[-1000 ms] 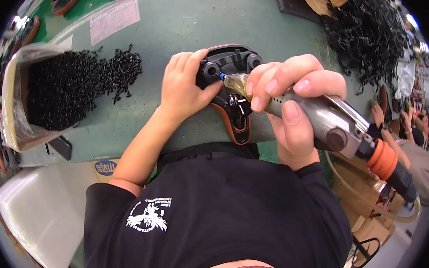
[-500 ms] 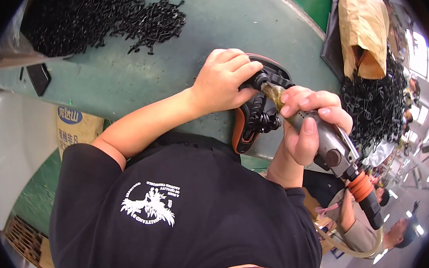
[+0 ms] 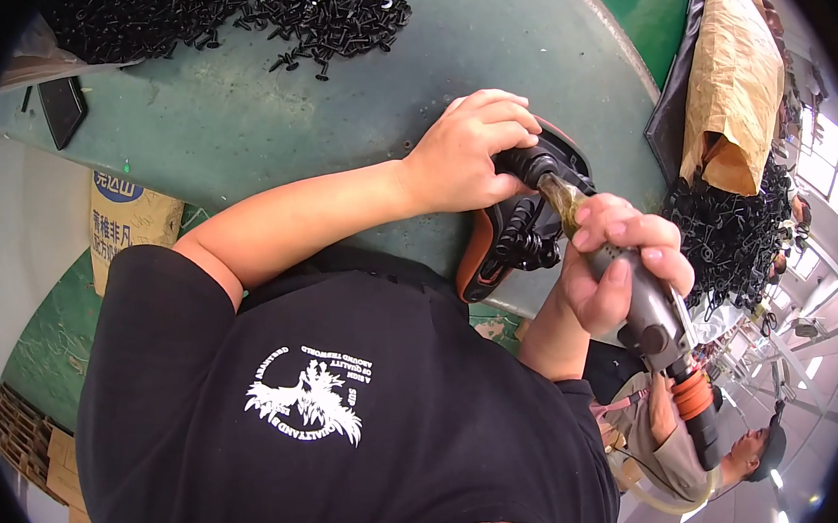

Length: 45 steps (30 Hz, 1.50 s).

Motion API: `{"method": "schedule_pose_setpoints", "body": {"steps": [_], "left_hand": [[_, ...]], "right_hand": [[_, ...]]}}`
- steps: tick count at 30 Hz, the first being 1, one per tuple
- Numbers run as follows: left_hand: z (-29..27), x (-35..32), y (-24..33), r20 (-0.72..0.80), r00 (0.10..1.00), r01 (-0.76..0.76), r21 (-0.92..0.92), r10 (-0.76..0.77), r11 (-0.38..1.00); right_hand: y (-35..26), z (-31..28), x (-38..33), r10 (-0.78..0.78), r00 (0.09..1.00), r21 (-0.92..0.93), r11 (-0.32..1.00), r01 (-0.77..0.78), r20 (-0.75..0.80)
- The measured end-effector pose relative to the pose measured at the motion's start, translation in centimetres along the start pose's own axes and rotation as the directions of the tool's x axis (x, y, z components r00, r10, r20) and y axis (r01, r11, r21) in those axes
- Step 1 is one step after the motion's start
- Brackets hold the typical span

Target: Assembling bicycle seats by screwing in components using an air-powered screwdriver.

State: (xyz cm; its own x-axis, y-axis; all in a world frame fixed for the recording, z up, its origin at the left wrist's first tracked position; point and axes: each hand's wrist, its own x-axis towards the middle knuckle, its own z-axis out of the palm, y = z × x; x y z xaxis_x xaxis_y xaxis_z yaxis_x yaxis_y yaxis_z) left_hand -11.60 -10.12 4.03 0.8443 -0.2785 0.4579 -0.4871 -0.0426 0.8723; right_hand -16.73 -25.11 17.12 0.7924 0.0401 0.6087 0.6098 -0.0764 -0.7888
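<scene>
Lying on the green table is a black part with an orange edge, which looks like an upturned bicycle saddle. My left hand grips its far side, fingers curled beside a dark round fitting. My right hand is wrapped around a grey pneumatic driver with an orange and black hose coupling. The driver's tape-wrapped nose meets the fitting close to my left fingers; the exact contact is hidden. Coil-like black pieces show on the saddle's underside between my hands.
A heap of black screws covers the far left of the green table. Near it lies a dark flat object. Black hardware and a brown paper bag are at right. Another person is at lower right.
The view has shifted, so the heap and bag appear displaced. The driver now stands a little steeper, its nose still at the fitting. Both hands keep their hold.
</scene>
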Motion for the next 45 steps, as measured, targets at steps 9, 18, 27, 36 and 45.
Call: {"method": "schedule_pose_setpoints", "body": {"steps": [9, 18, 27, 36, 45], "left_hand": [[-0.3, 0.2, -0.4, 0.058, 0.998, 0.047, -0.124, -0.04, 0.991], [-10.0, -2.4, 3.9, 0.114, 0.993, -0.03, 0.447, -0.024, 0.894], [-15.9, -1.9, 0.9, 0.085, 0.986, 0.077, 0.533, -0.143, 0.843], [-1.5, -0.8, 10.0, 0.668, 0.733, 0.68, -0.722, -0.125, 0.128], [0.6, 1.4, 10.7, 0.81, 0.577, 0.778, -0.505, -0.105, 0.375]], "right_hand": [[0.1, 1.6, 1.4, 0.176, 0.979, -0.067, 0.983, -0.169, 0.106], [-6.0, -2.9, -0.6, -0.116, 0.992, 0.19, 0.976, 0.104, 0.052], [-7.5, -4.9, -2.2, -0.033, 0.995, 0.237, 0.97, 0.055, -0.096], [-11.2, -6.4, -3.2, -0.185, 0.976, 0.369, 0.905, 0.214, -0.112], [-11.6, -7.3, -6.0, -0.157, 0.958, 0.275, 0.935, 0.222, -0.24]]}}
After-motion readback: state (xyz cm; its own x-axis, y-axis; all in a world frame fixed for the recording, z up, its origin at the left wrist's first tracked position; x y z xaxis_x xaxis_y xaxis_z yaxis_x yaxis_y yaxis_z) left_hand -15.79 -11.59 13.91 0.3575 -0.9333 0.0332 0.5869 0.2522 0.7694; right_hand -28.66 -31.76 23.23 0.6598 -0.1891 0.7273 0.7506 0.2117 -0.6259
